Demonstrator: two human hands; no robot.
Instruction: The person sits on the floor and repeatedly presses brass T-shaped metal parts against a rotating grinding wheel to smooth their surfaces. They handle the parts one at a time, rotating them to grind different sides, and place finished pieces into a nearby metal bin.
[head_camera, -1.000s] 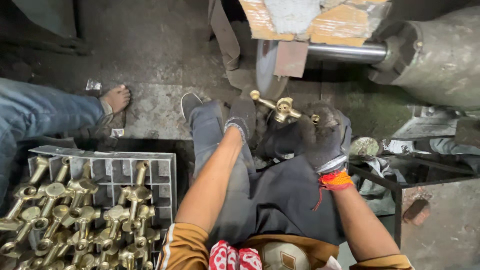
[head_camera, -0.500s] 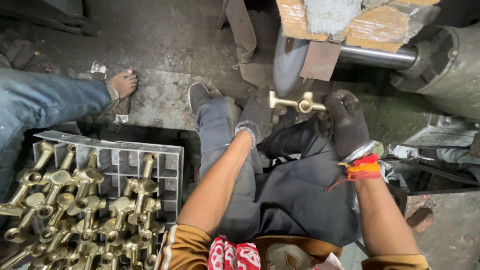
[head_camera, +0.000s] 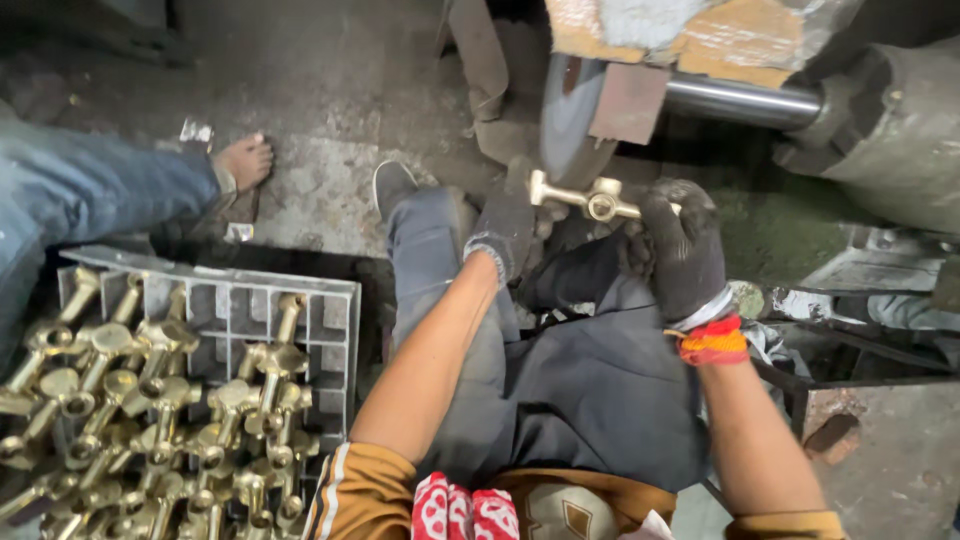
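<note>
Both my hands wear dark work gloves and hold one brass tap fitting (head_camera: 588, 198) between them. My left hand (head_camera: 505, 228) grips its left end, my right hand (head_camera: 682, 248) its right end. The fitting lies crosswise, close under the grey grinding wheel (head_camera: 570, 115); I cannot tell whether they touch. A dark cloth (head_camera: 590, 370) covers my lap beneath my hands.
A grey plastic crate (head_camera: 330, 330) at lower left holds several brass fittings (head_camera: 150, 400). Another person's jeans leg and bare foot (head_camera: 243, 160) rest on the stone floor at left. The wheel's steel shaft (head_camera: 745, 100) runs right into a motor housing (head_camera: 900, 120).
The view has shifted, so the wheel, my hands and the fitting sit further right and lower in the picture. Both hands keep their hold on the fitting near the wheel.
</note>
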